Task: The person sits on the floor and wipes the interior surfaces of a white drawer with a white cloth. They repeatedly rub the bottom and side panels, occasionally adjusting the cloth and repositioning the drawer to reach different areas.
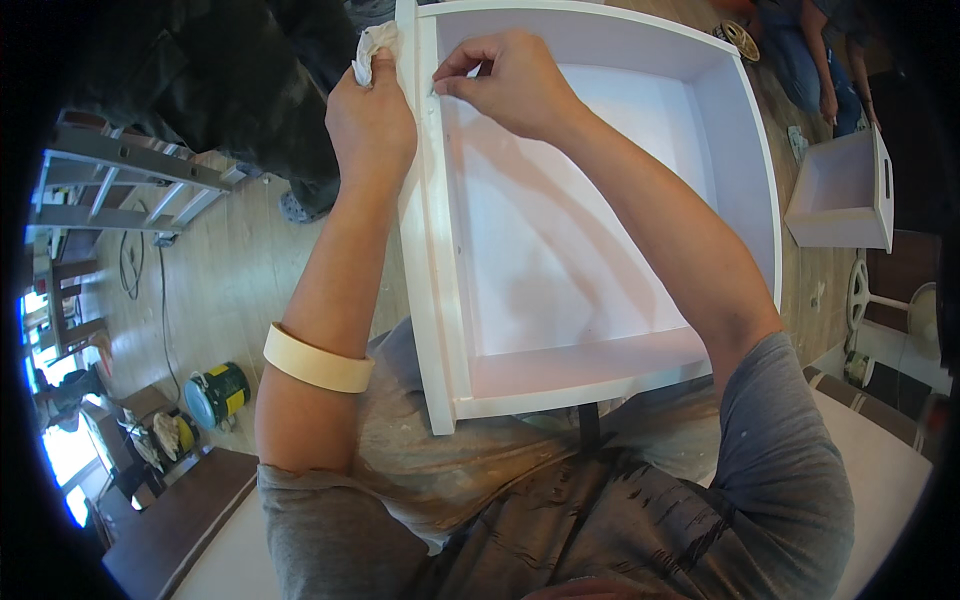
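Observation:
A white-painted drawer (600, 187) rests across the person's lap, its open side facing up and its thick front panel at the left. My left hand (373, 120) lies at the outer side of that panel and holds a crumpled white cloth or paper (374, 51) between thumb and fingers. My right hand (510, 82) reaches over the drawer to the inner edge of the panel, thumb and forefinger pinched at the edge. Something small and whitish may be between those fingertips, but it is too small to tell. A roll of masking tape (319, 360) sits around the left forearm.
A metal ladder (135, 157) and a person's dark-clothed leg (307, 150) are at the upper left. A paint bucket (217, 395) stands on the wooden floor at the left. At the right, a co-worker's hand (829, 105) is near another white drawer (832, 225).

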